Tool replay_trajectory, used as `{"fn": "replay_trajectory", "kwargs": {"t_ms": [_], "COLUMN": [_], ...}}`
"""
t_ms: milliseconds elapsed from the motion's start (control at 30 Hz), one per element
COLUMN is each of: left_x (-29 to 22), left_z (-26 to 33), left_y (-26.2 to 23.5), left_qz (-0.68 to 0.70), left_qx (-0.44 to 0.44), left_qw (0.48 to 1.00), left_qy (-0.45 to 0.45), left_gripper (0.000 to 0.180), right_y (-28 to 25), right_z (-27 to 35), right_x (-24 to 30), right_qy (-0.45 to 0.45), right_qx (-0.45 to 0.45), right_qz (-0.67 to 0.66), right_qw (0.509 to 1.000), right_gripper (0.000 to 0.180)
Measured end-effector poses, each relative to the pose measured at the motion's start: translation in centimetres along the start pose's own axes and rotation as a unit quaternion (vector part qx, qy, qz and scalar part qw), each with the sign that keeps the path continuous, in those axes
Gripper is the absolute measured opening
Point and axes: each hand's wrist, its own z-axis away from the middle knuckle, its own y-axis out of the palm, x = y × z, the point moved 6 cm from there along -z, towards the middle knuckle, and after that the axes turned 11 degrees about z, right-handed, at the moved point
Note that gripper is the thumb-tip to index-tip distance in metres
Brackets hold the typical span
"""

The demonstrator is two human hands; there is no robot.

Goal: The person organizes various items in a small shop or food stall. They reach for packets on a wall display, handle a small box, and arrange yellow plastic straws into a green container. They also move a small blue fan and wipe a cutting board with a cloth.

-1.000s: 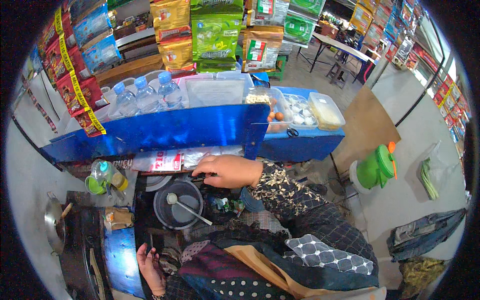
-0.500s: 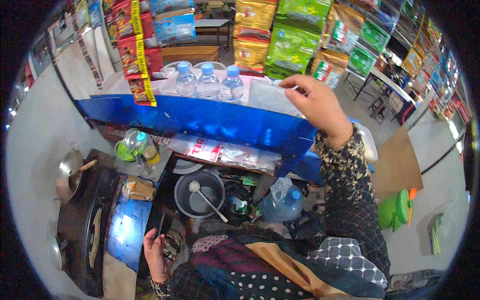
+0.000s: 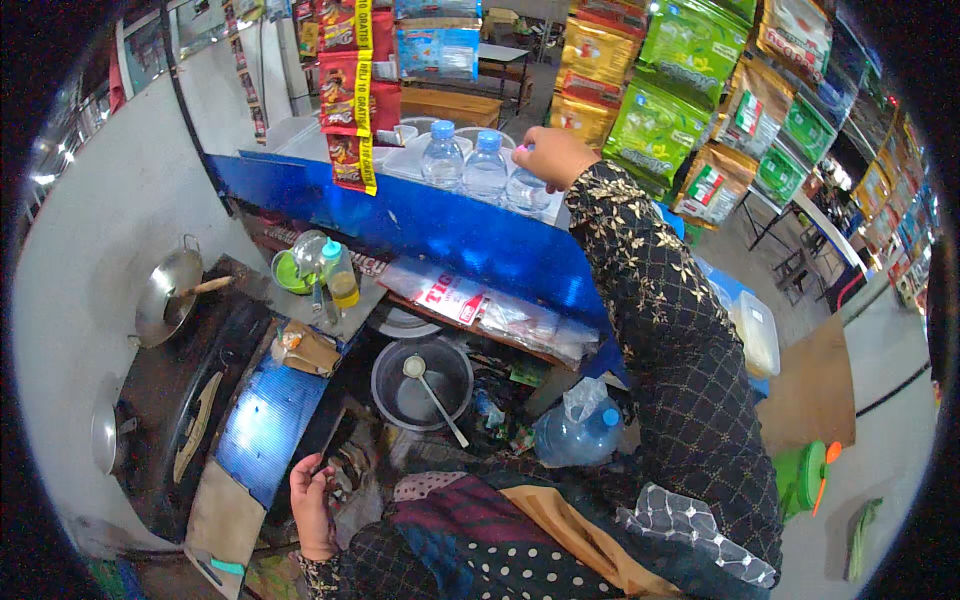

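Note:
My right hand [image 3: 560, 160] reaches up to the ledge behind the blue panel, its fingers curled round the top of the rightmost clear plastic water bottle [image 3: 527, 192] and covering most of its cap. Two more such bottles with blue caps, the left one [image 3: 441, 157] and the middle one [image 3: 484, 165], stand upright beside it. Low at the left, my left hand [image 3: 313, 510] is closed beside a thin dark edge [image 3: 332, 440]; what its fingers hold, if anything, cannot be made out.
Sachet strips [image 3: 348, 100] and green packets [image 3: 665, 90] hang over the blue panel [image 3: 400, 205]. Below are a grey bucket [image 3: 382, 400] with a ladle [image 3: 440, 405] and a large water jug [image 3: 580, 435]. A wok [image 3: 165, 300] stands left; a green container [image 3: 800, 475] sits right.
My right hand has moved left and down, from above a clear flat container to the rightmost bottle, and closed round its top. The view has shifted left. My left hand stays low and closed.

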Motion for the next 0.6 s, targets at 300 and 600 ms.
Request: {"fn": "replay_trajectory", "kwargs": {"t_ms": [300, 600], "left_x": [1.1, 1.2], "left_z": [1.2, 0.6], "left_y": [-1.4, -0.5], "left_qz": [0.031, 0.017], "left_qx": [-0.026, 0.006], "left_qw": [0.999, 1.0], "left_qy": [0.007, 0.021], "left_gripper": [0.026, 0.024], "right_y": [1.3, 0.6], "right_z": [-2.0, -1.4], "right_x": [-1.5, -2.3], "right_qy": [-0.052, -0.021], "right_qx": [0.11, 0.155], "right_qz": [-0.011, -0.085], "right_qw": [0.992, 0.984], "right_gripper": [0.03, 0.024]}}
